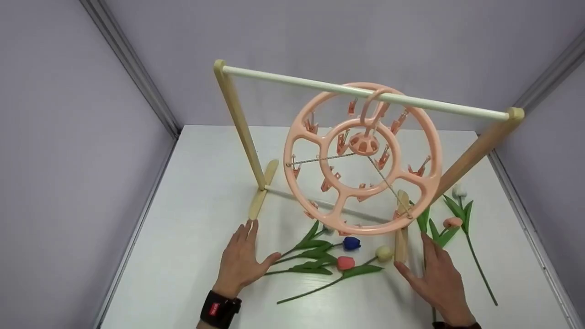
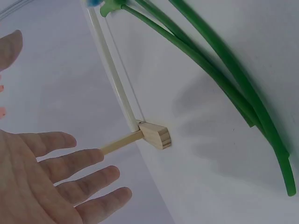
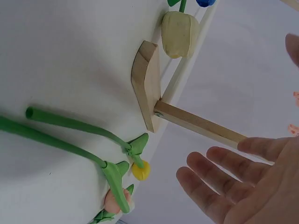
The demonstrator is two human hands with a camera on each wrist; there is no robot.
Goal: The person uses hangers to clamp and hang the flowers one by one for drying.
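A wooden drying rack (image 1: 237, 119) with a white rod (image 1: 320, 87) stands on the white table (image 1: 183, 274). A pink round clip hanger (image 1: 363, 157) hangs from the rod by its hook. My left hand (image 1: 240, 258) is spread flat, palm down, just before the rack's left foot (image 1: 263, 189) and holds nothing. My right hand (image 1: 436, 274) is also spread and holds nothing, beside the right foot (image 1: 401, 233). In the left wrist view the fingers (image 2: 84, 158) reach toward the foot's end (image 2: 156, 135). In the right wrist view the fingers (image 3: 224, 163) are near the foot (image 3: 145, 86).
Artificial tulips lie between my hands: a blue one (image 1: 351, 243), a red one (image 1: 345, 262) and a cream one (image 1: 384, 253), with green stems (image 2: 224, 70). A pink tulip (image 1: 452, 222) and a white tulip (image 1: 459, 192) lie at the right. Grey walls enclose the table.
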